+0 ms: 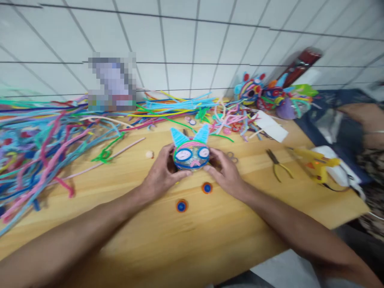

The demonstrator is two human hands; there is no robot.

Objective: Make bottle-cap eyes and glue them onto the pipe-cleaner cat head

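A small cat-like craft head point(192, 156) with light blue pointed ears, white eyes ringed in blue and a pink mouth is held upright over the wooden table point(144, 248). On its left side, my left hand point(162, 172) wraps round it with the thumb at the lower front. Opposite, my right hand point(225, 172) grips the right side between thumb and fingers. Two blue and orange discs lie below it, one point(207, 187) near my right hand and another point(181, 206) closer to the front.
Heaps of coloured pipe cleaners point(54, 148) cover the left and back. Yellow-handled pliers point(279, 166) and a yellow glue gun point(319, 162) lie on the right. Finished-looking crafts point(250, 91) and a white paper point(271, 126) are at the back right. A person's arm point(364, 116) shows far right.
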